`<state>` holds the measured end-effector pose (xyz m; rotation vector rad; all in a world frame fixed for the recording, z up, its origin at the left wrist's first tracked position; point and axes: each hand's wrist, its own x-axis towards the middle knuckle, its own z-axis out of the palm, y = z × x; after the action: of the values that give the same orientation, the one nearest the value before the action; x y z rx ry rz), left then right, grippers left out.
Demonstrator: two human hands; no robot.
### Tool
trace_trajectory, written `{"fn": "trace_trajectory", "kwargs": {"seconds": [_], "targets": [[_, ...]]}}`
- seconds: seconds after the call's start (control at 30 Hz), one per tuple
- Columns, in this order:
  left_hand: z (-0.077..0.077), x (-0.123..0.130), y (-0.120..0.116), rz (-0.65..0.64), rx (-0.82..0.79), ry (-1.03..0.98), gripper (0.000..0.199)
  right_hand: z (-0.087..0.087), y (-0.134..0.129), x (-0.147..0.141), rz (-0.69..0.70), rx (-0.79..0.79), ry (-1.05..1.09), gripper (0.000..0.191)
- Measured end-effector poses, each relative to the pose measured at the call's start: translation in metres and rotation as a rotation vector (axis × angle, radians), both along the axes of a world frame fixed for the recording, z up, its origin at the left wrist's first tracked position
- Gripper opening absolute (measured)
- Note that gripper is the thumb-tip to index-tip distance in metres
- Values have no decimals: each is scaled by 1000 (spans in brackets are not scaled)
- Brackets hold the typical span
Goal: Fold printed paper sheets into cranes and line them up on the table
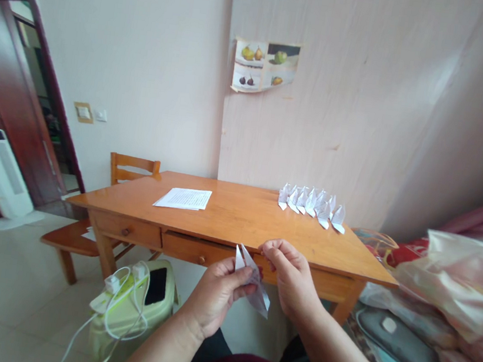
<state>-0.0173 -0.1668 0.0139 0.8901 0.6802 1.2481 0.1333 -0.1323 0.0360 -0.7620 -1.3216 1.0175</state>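
Note:
A folded paper piece with two pointed tips upward is pinched between the thumb and fingers of my left hand, in front of the table's near edge. My right hand is just right of the paper, apart from it, with its fingers curled and thumb and forefinger together; whatever they hold, if anything, is too small to name. Several folded paper figures stand in rows at the right back of the wooden table. A stack of printed sheets lies on the table's left part.
A wooden chair and a bench stand at the left. Below the table's left side is a green container with white cables and a phone on it. Plastic bags are piled at the right.

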Motion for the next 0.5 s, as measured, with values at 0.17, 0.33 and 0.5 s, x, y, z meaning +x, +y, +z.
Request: {"fn": "trace_trajectory", "kwargs": {"seconds": [0.17, 0.33, 0.5], "targets": [[3, 0, 0, 1, 12, -21, 34, -10, -7, 4, 79, 8, -89, 22], [5, 3, -1, 28, 27, 2, 33, -9, -10, 4, 29, 176, -297, 18], [2, 6, -2, 58, 54, 95, 32, -5, -10, -1, -24, 271, -362, 12]]}}
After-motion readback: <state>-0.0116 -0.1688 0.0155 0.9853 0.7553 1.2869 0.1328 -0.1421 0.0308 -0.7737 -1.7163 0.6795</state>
